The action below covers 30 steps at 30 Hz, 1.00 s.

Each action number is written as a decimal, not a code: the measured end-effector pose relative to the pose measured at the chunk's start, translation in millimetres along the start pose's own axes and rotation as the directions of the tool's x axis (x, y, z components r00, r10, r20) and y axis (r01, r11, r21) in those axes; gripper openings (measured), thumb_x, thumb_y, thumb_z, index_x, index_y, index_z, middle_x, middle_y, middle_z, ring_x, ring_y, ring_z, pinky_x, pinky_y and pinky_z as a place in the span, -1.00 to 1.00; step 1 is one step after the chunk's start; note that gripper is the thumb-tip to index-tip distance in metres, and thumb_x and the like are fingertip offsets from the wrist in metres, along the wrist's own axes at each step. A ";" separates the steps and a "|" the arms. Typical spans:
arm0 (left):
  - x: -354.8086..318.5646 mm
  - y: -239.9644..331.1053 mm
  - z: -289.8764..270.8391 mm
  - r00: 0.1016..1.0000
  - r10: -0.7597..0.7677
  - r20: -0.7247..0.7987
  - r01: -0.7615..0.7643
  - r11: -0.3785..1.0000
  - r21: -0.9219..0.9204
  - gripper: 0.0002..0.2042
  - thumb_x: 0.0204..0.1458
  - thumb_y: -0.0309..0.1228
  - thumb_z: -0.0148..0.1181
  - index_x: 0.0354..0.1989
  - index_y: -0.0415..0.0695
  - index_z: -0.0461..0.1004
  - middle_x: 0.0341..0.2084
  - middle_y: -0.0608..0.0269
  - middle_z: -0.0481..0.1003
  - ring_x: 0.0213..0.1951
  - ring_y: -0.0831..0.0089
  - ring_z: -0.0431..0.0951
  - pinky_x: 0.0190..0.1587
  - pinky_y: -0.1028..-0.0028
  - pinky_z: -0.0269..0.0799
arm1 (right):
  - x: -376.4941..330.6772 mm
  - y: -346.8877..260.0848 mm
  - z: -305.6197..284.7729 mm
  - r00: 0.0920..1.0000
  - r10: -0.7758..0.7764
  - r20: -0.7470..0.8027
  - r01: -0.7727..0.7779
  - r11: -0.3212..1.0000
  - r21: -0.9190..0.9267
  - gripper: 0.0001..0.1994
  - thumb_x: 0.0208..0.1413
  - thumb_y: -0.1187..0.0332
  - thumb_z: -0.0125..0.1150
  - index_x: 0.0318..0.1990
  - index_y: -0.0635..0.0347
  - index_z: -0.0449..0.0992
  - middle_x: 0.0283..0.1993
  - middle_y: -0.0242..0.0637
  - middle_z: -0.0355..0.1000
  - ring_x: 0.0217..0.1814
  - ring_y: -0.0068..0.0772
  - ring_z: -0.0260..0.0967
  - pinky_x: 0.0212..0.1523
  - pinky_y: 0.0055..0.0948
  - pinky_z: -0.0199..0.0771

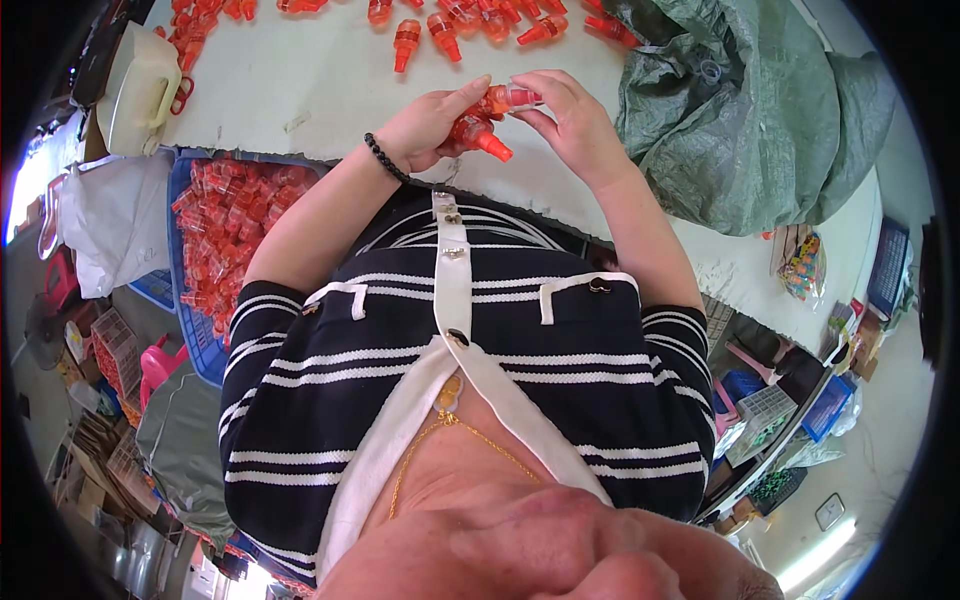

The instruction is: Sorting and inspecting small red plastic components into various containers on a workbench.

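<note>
Over the table's near edge, my left hand (pixel 432 125) is closed around small red-orange plastic bottles with pointed nozzles. One red-orange bottle (pixel 482 138) points its nozzle down to the right. Just above it lies another red piece with a clear end (pixel 515 97), which the fingertips of my right hand (pixel 572 122) pinch from the right. How many pieces the left palm holds is hidden. Farther back on the white table (pixel 300 75), several similar bottles (pixel 443 36) lie loose, nozzles turned various ways.
A blue crate (pixel 205 345) full of red-and-clear plastic pieces (pixel 235 235) stands at the left below the table. A green woven sack (pixel 740 120) covers the table's right side. At the far left are a cream container (pixel 135 90) and red-handled scissors (pixel 182 96). A bag of colourful bits (pixel 803 265) lies right.
</note>
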<state>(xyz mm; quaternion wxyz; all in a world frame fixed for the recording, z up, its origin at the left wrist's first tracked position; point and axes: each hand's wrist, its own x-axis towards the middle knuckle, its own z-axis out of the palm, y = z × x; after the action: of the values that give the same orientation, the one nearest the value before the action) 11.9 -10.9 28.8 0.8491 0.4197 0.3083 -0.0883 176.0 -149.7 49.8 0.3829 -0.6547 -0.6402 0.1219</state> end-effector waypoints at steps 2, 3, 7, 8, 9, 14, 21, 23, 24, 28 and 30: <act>2.7 -3.1 7.6 0.994 0.091 -0.063 -0.088 0.995 0.045 -0.63 0.20 -0.11 -0.03 -0.13 -0.19 0.45 -0.45 0.39 0.47 -0.54 0.68 0.40 -0.53 0.66 0.25 | -0.3 -1.9 0.1 1.000 0.031 0.000 -0.031 0.998 0.063 -0.70 -0.03 0.44 0.27 -0.11 0.23 0.43 -0.24 -0.24 0.45 -0.26 -0.23 0.45 -0.19 -0.37 0.46; 4.4 -4.9 13.3 0.976 0.184 -0.120 -0.173 0.980 0.096 -0.65 0.19 -0.13 0.00 -0.13 -0.19 0.44 -0.45 0.36 0.47 -0.53 0.65 0.42 -0.51 0.63 0.29 | -1.9 -1.4 2.2 0.999 0.035 -0.003 -0.035 0.998 0.060 -0.70 -0.03 0.44 0.27 -0.11 0.23 0.43 -0.24 -0.24 0.45 -0.26 -0.23 0.45 -0.19 -0.37 0.46; 3.3 -10.1 19.9 0.759 0.648 -0.064 -0.471 0.615 0.632 -0.69 0.09 -0.21 0.12 -0.12 -0.19 0.40 -0.43 0.25 0.49 -0.48 0.43 0.49 -0.42 0.50 0.40 | -13.0 5.2 17.0 0.910 0.413 0.015 -0.351 0.752 0.558 -0.76 0.06 0.35 0.24 -0.17 0.29 0.46 -0.38 -0.31 0.45 -0.39 -0.45 0.43 -0.29 -0.47 0.47; 3.4 -10.7 21.1 0.632 0.772 0.065 -0.501 0.343 0.794 -0.68 0.05 -0.24 0.17 -0.11 -0.18 0.39 -0.42 0.21 0.50 -0.46 0.33 0.52 -0.39 0.45 0.43 | -13.9 6.4 18.5 0.856 0.504 0.113 -0.440 0.595 0.673 -0.75 0.08 0.29 0.23 -0.18 0.29 0.47 -0.40 -0.33 0.45 -0.42 -0.50 0.40 -0.32 -0.51 0.46; 3.0 -10.6 21.3 0.634 0.770 0.075 -0.509 0.342 0.790 -0.68 0.05 -0.24 0.17 -0.11 -0.18 0.39 -0.42 0.21 0.50 -0.46 0.33 0.52 -0.39 0.45 0.43 | -14.9 8.1 19.5 0.791 0.570 0.222 -0.509 0.411 0.757 -0.73 0.09 0.24 0.22 -0.20 0.29 0.49 -0.42 -0.35 0.44 -0.45 -0.55 0.38 -0.35 -0.54 0.45; 3.2 -10.2 13.4 0.490 0.767 0.415 -0.382 -0.239 0.893 -0.62 -0.09 -0.31 0.28 -0.10 -0.15 0.39 -0.36 0.15 0.49 -0.34 0.24 0.52 -0.32 0.37 0.46 | -24.9 21.8 18.6 0.586 0.597 0.548 -0.714 0.060 0.698 -0.63 0.08 0.05 0.21 -0.23 0.23 0.51 -0.40 -0.35 0.45 -0.50 -0.62 0.33 -0.41 -0.60 0.42; 11.3 -15.7 12.5 0.430 0.752 0.499 -0.413 -0.328 0.849 -0.66 -0.01 -0.31 0.23 -0.09 -0.17 0.36 -0.39 0.23 0.50 -0.38 0.30 0.52 -0.34 0.39 0.46 | -28.0 24.0 -4.9 0.641 0.646 0.413 -0.703 0.279 0.655 -0.62 0.13 0.04 0.13 -0.13 0.19 0.48 -0.26 -0.32 0.45 -0.37 -0.54 0.35 -0.33 -0.49 0.43; 13.0 -21.7 11.9 0.665 0.747 -0.009 -0.566 0.512 0.646 -0.69 0.07 -0.28 0.16 -0.09 -0.18 0.36 -0.39 0.28 0.49 -0.41 0.42 0.50 -0.40 0.46 0.42 | -28.5 51.4 -33.4 0.806 0.591 0.003 -0.463 0.628 0.625 -0.64 0.11 0.11 0.17 -0.07 0.18 0.46 -0.20 -0.32 0.46 -0.36 -0.48 0.36 -0.32 -0.47 0.45; 14.1 -22.0 11.6 0.801 0.570 -0.184 -0.502 0.806 0.313 -0.71 0.12 -0.26 0.13 -0.09 -0.19 0.35 -0.39 0.30 0.48 -0.42 0.48 0.48 -0.43 0.49 0.40 | -29.2 83.6 -52.3 0.778 0.598 -0.192 -0.533 0.790 0.302 -0.60 0.05 0.17 0.24 -0.02 0.22 0.43 -0.16 -0.29 0.47 -0.32 -0.46 0.39 -0.28 -0.42 0.46; 15.2 -10.5 -1.0 0.891 0.316 -0.325 -0.340 0.940 -0.018 -0.70 0.19 -0.19 0.01 -0.09 -0.18 0.35 -0.44 0.33 0.45 -0.48 0.59 0.41 -0.52 0.59 0.27 | -49.7 153.3 -117.4 0.645 0.414 -0.643 -0.687 0.683 -0.249 -0.59 -0.04 0.26 0.32 -0.06 0.25 0.41 -0.13 -0.15 0.45 -0.19 -0.30 0.45 -0.18 -0.35 0.44; 16.6 -10.7 -0.8 0.903 0.283 -0.323 -0.328 0.940 -0.094 -0.69 0.19 -0.17 0.01 -0.10 -0.17 0.36 -0.47 0.33 0.45 -0.50 0.59 0.40 -0.54 0.60 0.23 | -45.1 167.2 -124.2 0.669 0.367 -0.646 -0.679 0.655 -0.331 -0.60 -0.04 0.26 0.31 -0.07 0.25 0.41 -0.14 -0.13 0.45 -0.17 -0.25 0.44 -0.16 -0.34 0.43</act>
<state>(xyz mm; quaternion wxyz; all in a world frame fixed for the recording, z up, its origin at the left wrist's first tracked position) 20.4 -15.2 11.5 0.8230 0.4080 0.3715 0.1348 374.4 -215.8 9.0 0.2832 -0.9038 -0.2887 -0.1402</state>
